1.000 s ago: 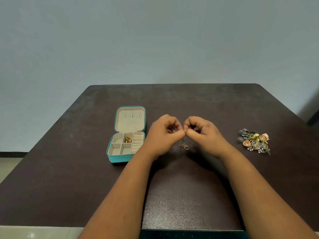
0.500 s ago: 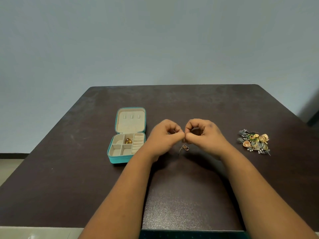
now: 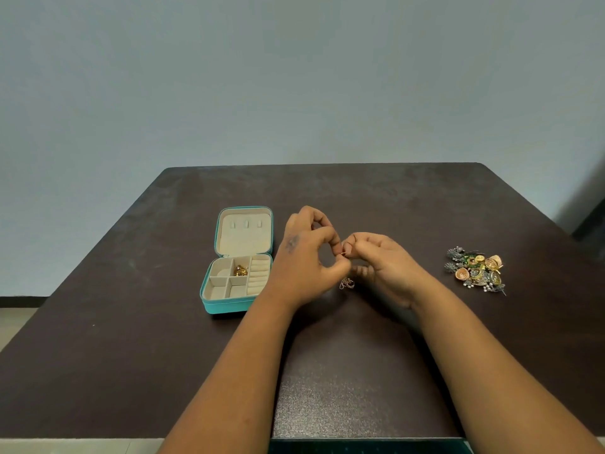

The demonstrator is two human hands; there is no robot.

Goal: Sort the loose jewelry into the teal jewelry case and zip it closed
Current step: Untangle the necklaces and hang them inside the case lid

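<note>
At frame centre the left hand (image 3: 306,260) has lifted higher than before, and with the right hand (image 3: 381,267) it pinches a thin chain (image 3: 346,283) between curled fingers. The teal case (image 3: 237,260) stays open, left of centre.

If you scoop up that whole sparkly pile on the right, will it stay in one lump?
Probably not. The jewelry pile looks like many separate small pieces heaped loosely on the table, so some would likely slip off. Thin sprigs with tiny beads stick out at its edges; they may snag each other and could bend.
</note>
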